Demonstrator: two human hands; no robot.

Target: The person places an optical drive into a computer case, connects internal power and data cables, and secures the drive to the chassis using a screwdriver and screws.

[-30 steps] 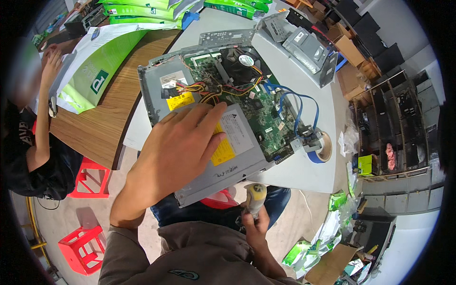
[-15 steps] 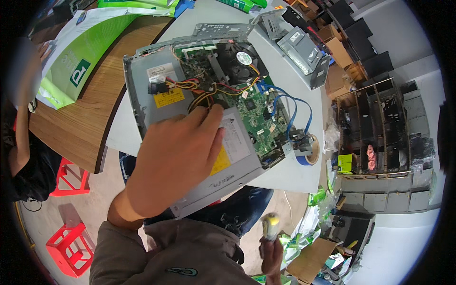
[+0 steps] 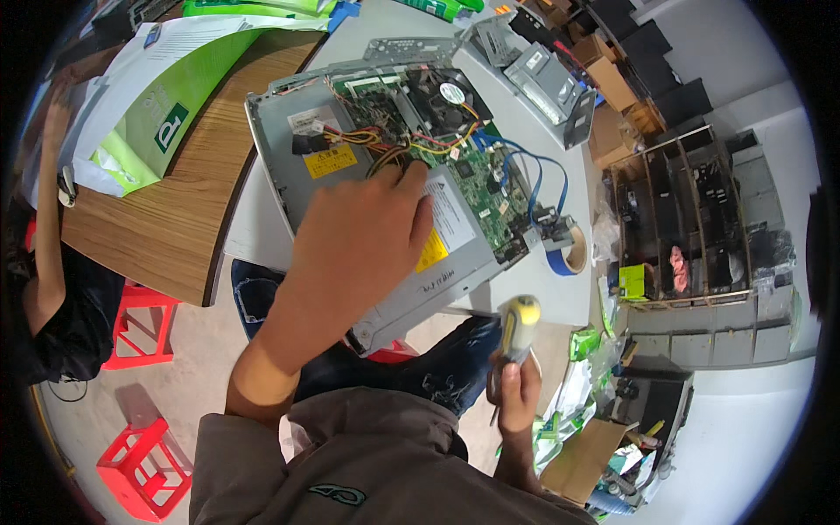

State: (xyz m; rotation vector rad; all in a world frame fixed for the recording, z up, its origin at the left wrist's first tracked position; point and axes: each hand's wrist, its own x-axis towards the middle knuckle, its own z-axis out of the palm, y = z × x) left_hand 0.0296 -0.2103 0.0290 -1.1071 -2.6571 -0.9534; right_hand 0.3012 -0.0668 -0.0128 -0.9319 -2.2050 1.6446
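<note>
An opened desktop computer case lies tilted on the white table, showing a green circuit board, a black fan and looping coloured cables. Across its near side sits a silver metal drive with white and yellow labels. My left hand reaches over this drive, its fingers pinched at the dark cables by the drive's far edge; the fingertips are partly hidden. Low on the right, away from the case, my right hand grips a screwdriver, yellow-and-grey handle up, shaft down.
Beside the case are a roll of blue tape and a detached metal frame. A green-and-white plastic bag covers part of the wooden table. Another person's arm shows at far left, near a red stool.
My right hand has lifted the screwdriver higher and it shows more sharply. My left hand stays at the cables, while the whole view has shifted slightly.
</note>
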